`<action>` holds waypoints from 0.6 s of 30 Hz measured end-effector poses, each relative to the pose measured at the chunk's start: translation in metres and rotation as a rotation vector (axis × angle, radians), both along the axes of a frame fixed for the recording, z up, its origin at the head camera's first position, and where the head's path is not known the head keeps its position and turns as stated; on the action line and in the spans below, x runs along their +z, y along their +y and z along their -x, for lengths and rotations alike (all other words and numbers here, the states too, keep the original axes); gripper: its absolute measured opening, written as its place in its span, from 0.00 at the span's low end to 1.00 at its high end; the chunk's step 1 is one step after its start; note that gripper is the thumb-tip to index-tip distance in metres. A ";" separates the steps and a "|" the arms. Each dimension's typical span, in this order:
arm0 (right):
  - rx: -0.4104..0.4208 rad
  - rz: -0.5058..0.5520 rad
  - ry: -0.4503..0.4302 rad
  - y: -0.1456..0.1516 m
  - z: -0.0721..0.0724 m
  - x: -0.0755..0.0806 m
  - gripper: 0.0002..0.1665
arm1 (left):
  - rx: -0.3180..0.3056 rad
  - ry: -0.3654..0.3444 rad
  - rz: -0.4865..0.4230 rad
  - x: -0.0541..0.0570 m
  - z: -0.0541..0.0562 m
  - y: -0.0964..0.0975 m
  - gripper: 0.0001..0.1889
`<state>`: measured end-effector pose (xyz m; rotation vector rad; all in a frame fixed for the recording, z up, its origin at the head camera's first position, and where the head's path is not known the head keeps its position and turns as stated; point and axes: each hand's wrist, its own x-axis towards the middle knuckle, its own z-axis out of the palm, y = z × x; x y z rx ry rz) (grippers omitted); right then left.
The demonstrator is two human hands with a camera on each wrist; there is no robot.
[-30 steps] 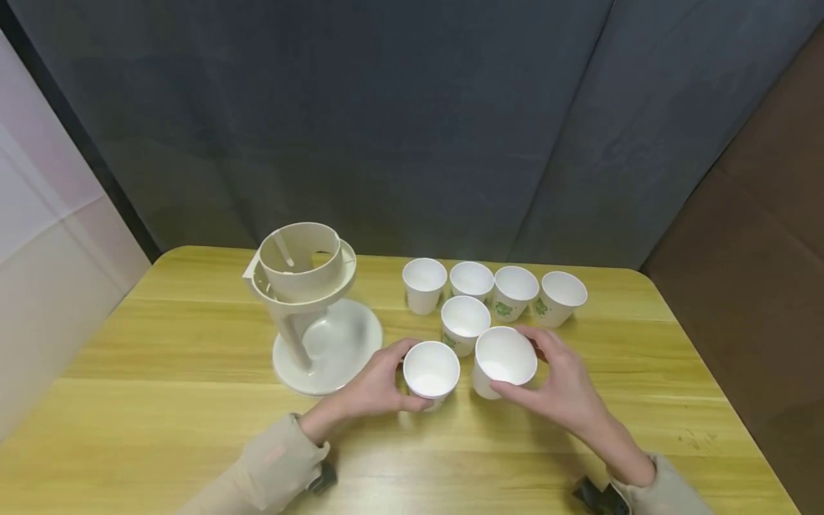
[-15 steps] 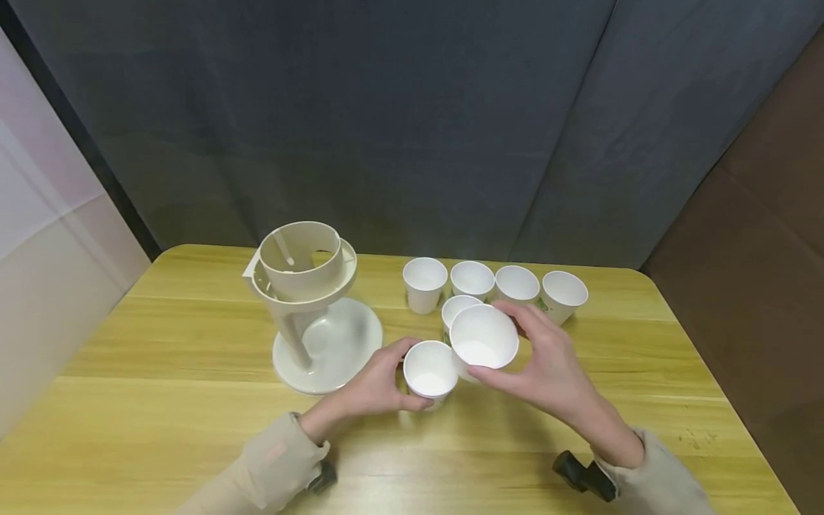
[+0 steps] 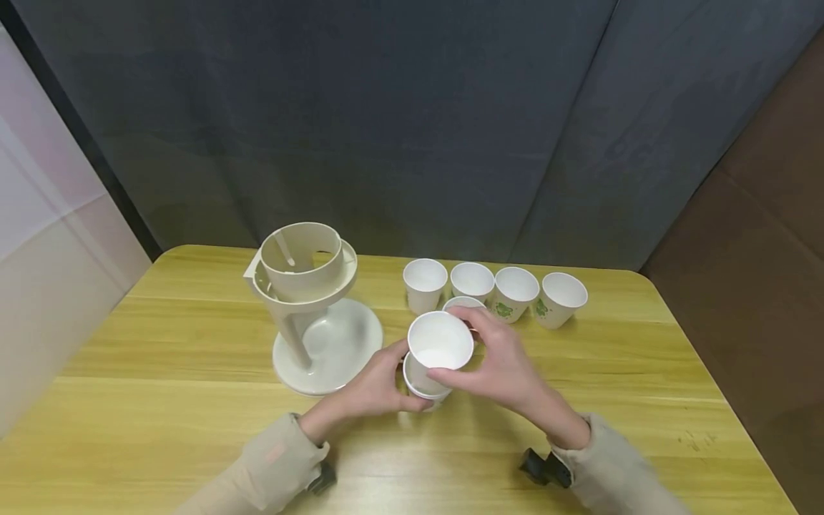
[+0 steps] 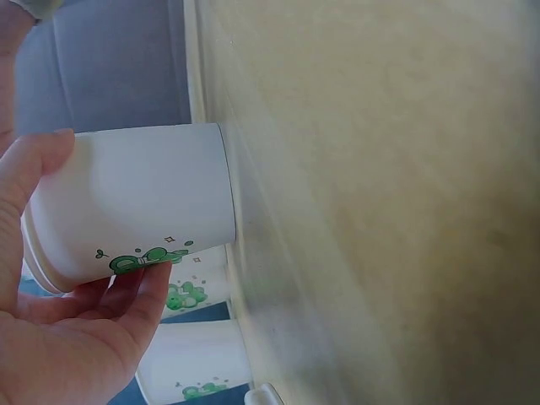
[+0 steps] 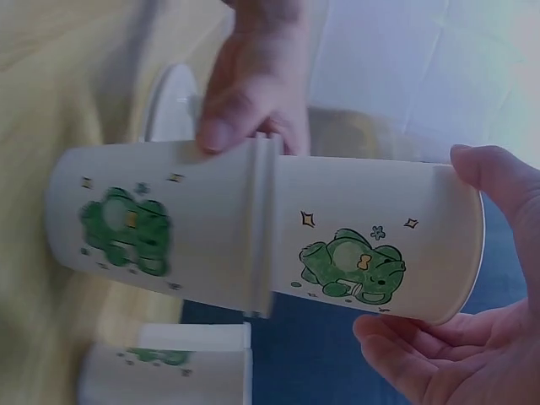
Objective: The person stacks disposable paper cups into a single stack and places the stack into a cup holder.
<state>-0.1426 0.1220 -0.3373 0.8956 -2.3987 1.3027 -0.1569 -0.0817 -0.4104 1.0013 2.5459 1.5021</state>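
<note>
My left hand (image 3: 376, 386) grips the lower white paper cup (image 5: 194, 202), thumb and fingers around its sides, standing at the table. Doubled rims show at this cup's mouth in the right wrist view. Above it, my right hand (image 3: 508, 368) holds another paper cup (image 3: 440, 337) near its rim, between thumb and fingers. The base of that upper cup sits inside the lower cup's mouth, with most of its printed wall showing. Both cups carry a green bear print. Just behind, one more paper cup (image 3: 460, 303) is partly covered by the right hand.
Along the back of the wooden table (image 3: 193, 436) is a row of several paper cups, including a leftmost cup (image 3: 425, 282) and a rightmost cup (image 3: 562, 297). To the left stands a cream plastic stand (image 3: 299, 286) with a ring top and round base (image 3: 360, 340).
My right hand has lifted its cup from the table, carried it left and lowered it into the mouth of the cup in my left hand. The left hand has stayed in place.
</note>
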 end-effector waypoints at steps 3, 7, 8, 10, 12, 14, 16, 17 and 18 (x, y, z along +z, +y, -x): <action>0.016 -0.005 0.007 -0.003 0.003 -0.009 0.38 | 0.001 -0.007 -0.003 0.000 0.000 0.000 0.40; 0.036 -0.011 -0.015 -0.004 0.005 -0.020 0.39 | -0.002 -0.018 -0.010 0.000 0.000 0.000 0.40; 0.038 -0.016 -0.022 -0.004 0.005 -0.022 0.39 | -0.003 -0.022 -0.012 0.000 -0.001 0.000 0.40; 0.044 -0.028 -0.032 -0.004 0.006 -0.027 0.39 | -0.005 -0.021 -0.017 0.000 0.000 0.000 0.40; 0.045 -0.038 -0.036 -0.005 0.006 -0.030 0.40 | -0.004 -0.030 -0.018 0.000 0.000 0.000 0.39; 0.048 -0.044 -0.036 -0.005 0.007 -0.033 0.40 | 0.000 -0.033 -0.016 0.000 -0.001 0.000 0.39; 0.048 -0.047 -0.036 -0.005 0.007 -0.035 0.39 | 0.002 -0.036 -0.015 0.000 -0.001 0.000 0.39; 0.046 -0.050 -0.036 -0.005 0.007 -0.036 0.39 | 0.004 -0.038 -0.016 0.001 -0.001 0.000 0.39; 0.044 -0.054 -0.037 -0.005 0.007 -0.037 0.39 | 0.004 -0.036 -0.017 0.000 -0.001 0.000 0.39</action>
